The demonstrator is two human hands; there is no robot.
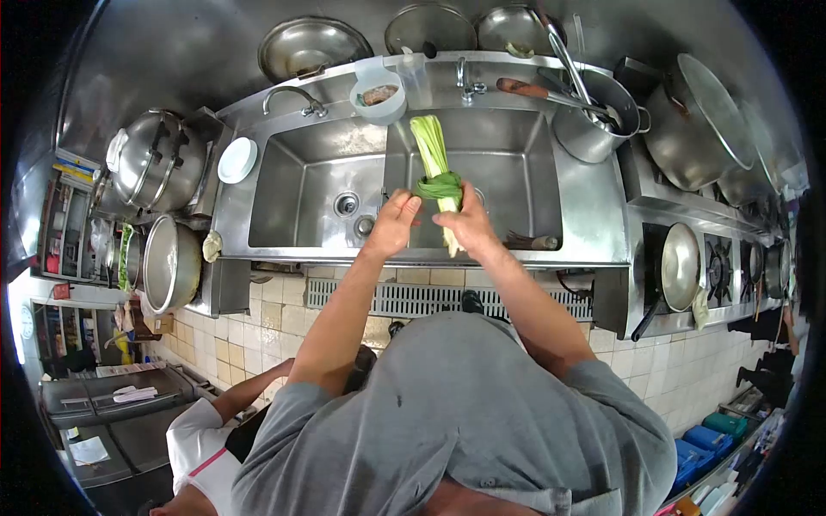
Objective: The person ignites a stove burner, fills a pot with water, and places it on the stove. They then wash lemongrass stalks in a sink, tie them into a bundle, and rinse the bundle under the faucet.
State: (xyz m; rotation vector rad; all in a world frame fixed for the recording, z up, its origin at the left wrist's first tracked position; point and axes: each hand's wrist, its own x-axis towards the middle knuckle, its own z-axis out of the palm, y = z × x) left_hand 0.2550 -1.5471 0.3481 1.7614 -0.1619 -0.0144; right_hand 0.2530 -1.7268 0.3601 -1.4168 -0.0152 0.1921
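A bundle of pale green and white stalks (430,142), perhaps leek or celery, is held over the right sink basin. Round its middle runs a band of darker green leaf (440,186). My right hand (467,224) is closed round the lower part of the stalks, just below the band. On the other side, my left hand (393,224) is closed, its fingertips pinched at the left end of the leaf band. Its grip is partly hidden. The bundle's white lower end (452,245) points toward me.
The steel double sink (258,185) has two taps. A white plastic container (376,103) sits on its back ledge. At right stand a tall pot (594,138) with utensils and a stove with a pan (681,267). Behind me on the left is another person (202,443).
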